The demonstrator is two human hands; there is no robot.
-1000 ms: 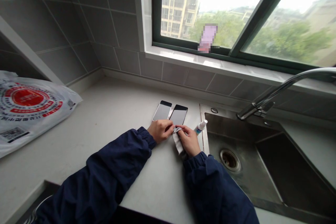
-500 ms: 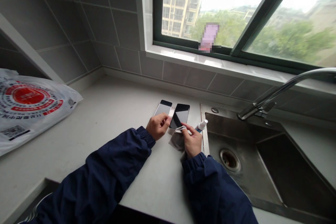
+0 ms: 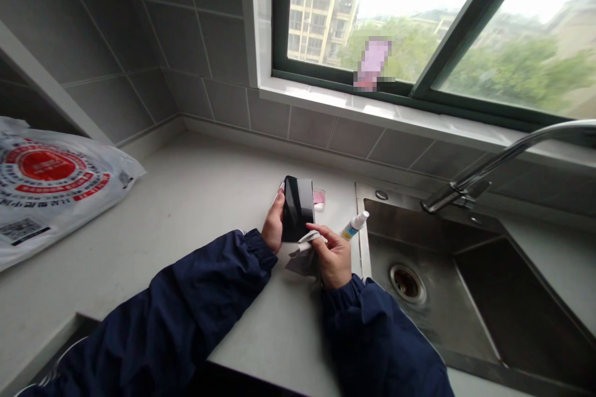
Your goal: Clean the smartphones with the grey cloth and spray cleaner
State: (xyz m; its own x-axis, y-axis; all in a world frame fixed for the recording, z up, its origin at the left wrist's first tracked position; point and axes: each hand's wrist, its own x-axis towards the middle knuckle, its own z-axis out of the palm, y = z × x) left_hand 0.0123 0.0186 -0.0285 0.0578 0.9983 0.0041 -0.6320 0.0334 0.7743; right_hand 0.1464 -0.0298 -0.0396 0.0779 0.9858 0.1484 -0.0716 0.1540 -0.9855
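A smartphone (image 3: 298, 206) with a black, reflective screen is tilted above the counter. My left hand (image 3: 274, 224) is closed on its left edge, thumb at the side; the fingers behind it are hidden. My right hand (image 3: 337, 260) pinches a crumpled grey cloth (image 3: 303, 262), with the index fingertip at the phone's lower right corner. Behind the phone, a flat clear-and-pink item (image 3: 319, 198) partly shows on the counter. Just right of my right hand stands or leans a small white spray bottle (image 3: 354, 226) with a blue and yellow label.
To the right is a steel sink (image 3: 433, 298) with a chrome faucet (image 3: 470, 167). A white plastic bag (image 3: 60, 180) with red print lies on the counter (image 3: 205, 186) at left. A window with a sill (image 3: 326, 99) rises behind, and a pixelated pink object stands there.
The black phone has moved left and come up in my left hand, now covering the other phone's place. My right hand has shifted slightly left with the cloth, uncovering more of the bottle.
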